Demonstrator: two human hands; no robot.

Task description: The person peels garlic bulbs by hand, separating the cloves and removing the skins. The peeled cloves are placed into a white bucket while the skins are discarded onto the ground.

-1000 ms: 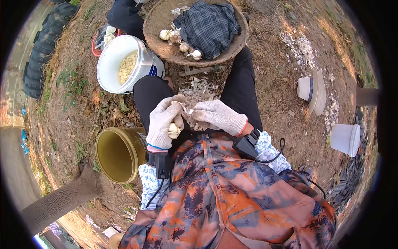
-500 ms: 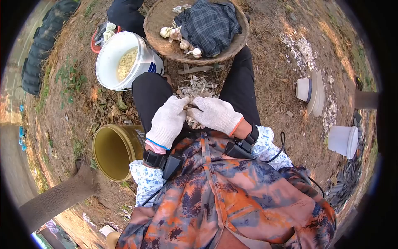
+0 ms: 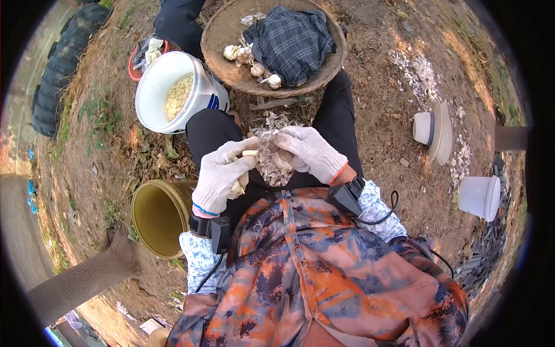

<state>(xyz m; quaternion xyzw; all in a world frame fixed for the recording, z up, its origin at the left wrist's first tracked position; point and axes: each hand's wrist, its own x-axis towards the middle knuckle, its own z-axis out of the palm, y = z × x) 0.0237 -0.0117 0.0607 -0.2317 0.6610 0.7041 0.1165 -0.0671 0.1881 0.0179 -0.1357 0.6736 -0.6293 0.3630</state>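
Note:
My left hand (image 3: 218, 176), in a white knit glove, pinches a pale peeled garlic clove (image 3: 250, 153) between thumb and fingers. More pale garlic (image 3: 237, 188) shows under its curled fingers. Across from it, my gloved right hand (image 3: 312, 153) is closed, its fingertips pointing toward the clove. Something brownish lies under those fingers, too hidden to name. Papery garlic skins (image 3: 274, 165) are heaped between and below the hands, between my knees. Beyond them, a woven basket (image 3: 222, 63) holds garlic bulbs (image 3: 257, 70) and a dark checked cloth (image 3: 293, 43).
A white bucket (image 3: 151, 107) with peeled cloves stands by my left knee. An olive bucket (image 3: 136, 215) lies tipped nearer me. To the right are a hat (image 3: 440, 132) and a white tub (image 3: 478, 196). Another person's dark-clothed leg (image 3: 178, 26) is beyond the bucket.
My hands have moved apart from each other. The garlic clove now shows in my left fingertips, and the skins between my hands are in plainer view.

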